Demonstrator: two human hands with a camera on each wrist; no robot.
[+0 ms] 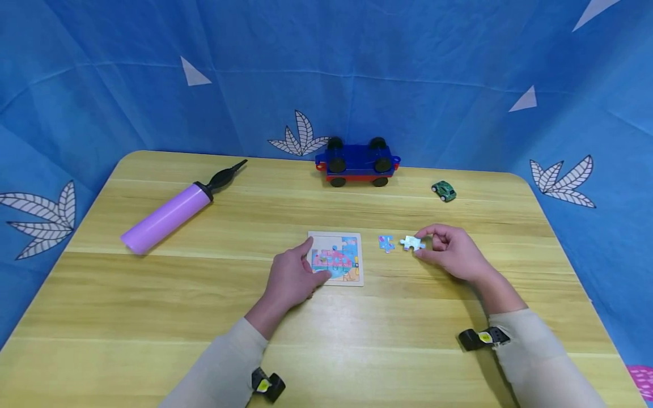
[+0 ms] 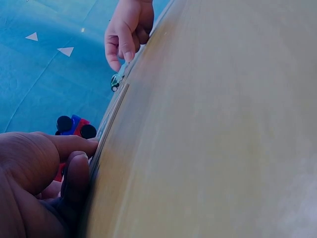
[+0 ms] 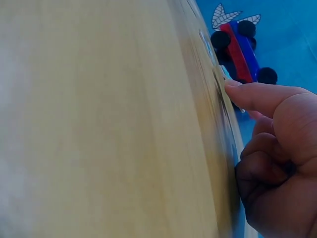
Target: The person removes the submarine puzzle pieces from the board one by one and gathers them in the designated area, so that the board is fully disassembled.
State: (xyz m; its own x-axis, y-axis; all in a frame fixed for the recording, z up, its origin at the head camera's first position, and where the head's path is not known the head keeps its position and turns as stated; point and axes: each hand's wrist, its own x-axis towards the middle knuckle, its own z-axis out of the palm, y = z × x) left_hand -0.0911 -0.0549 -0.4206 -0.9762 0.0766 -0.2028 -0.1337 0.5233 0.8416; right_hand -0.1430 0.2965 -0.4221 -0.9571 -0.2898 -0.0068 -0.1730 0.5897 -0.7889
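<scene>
A small square jigsaw puzzle tray [image 1: 335, 283] with a pale frame lies on the table in the head view. Pink, blue and tan pieces sit in its lower part and right side; pale backing shows at the upper left. My left hand [image 1: 292, 275] holds the tray's left side, thumb over the lower edge and index finger at the upper left corner. To the right, my right hand [image 1: 456, 252] pinches a light blue puzzle piece [image 1: 411, 243] between thumb and index finger. Another blue puzzle piece [image 1: 386, 243] lies between that piece and the tray.
At the back, a blue and red toy wagon [image 1: 359, 161] has wheels pointing up as well as down. A small green toy car [image 1: 444, 191] stands at the back right. On the left lies a purple hand pump [image 1: 168, 218] with a black nozzle. Blue cloth [image 1: 326, 68] hangs behind the table.
</scene>
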